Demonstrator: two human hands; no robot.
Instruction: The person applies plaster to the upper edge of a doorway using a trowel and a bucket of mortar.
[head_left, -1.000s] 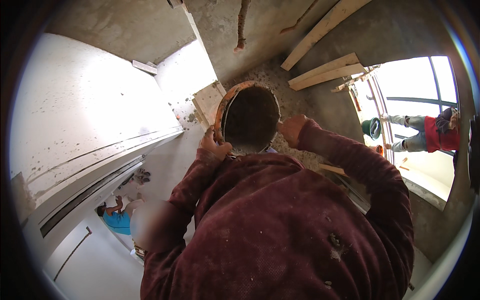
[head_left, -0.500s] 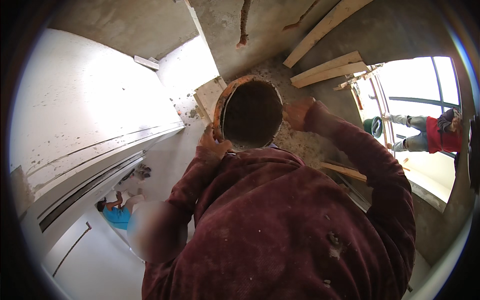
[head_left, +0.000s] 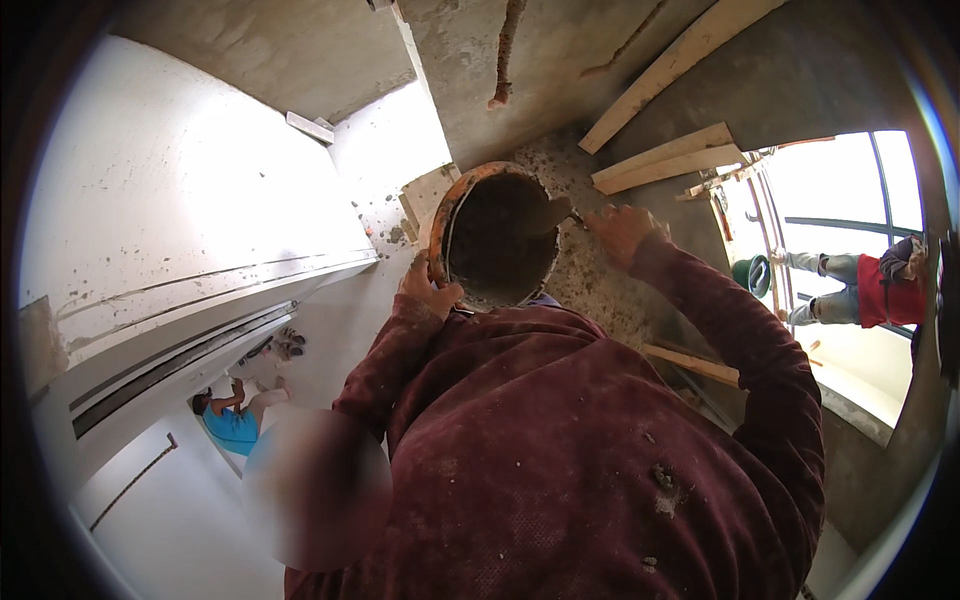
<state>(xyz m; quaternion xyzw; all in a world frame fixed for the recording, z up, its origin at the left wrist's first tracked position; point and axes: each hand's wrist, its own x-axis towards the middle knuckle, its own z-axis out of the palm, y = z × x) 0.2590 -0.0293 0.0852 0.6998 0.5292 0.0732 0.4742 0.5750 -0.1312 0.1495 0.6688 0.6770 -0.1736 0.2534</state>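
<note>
A round orange bucket (head_left: 437, 238), crusted with mortar, is held up close against my chest. Its inside looks dark grey; how full it is cannot be made out. My left hand (head_left: 430, 287) is closed on the bucket's near-left rim, with the thumb lying across the edge. Just beyond the right rim, my right hand (head_left: 622, 232) is wrapped round the handle of a trowel (head_left: 548, 214). The trowel's grey blade reaches over the rim into the bucket's mouth. Most of its handle is hidden in my fingers.
Several wooden boards (head_left: 665, 158) lean at the upper right. Mortar-spattered floor (head_left: 590, 285) lies beyond the bucket. A person in red (head_left: 885, 288) stands by the window, near a green bucket (head_left: 752, 276). Another person in blue (head_left: 232, 425) is at the lower left, past a white ledge (head_left: 220, 285).
My right hand has drawn slightly outward and down from the rim, and the trowel blade now shows over the bucket's mouth. My left hand keeps its hold; the view has shifted a little.
</note>
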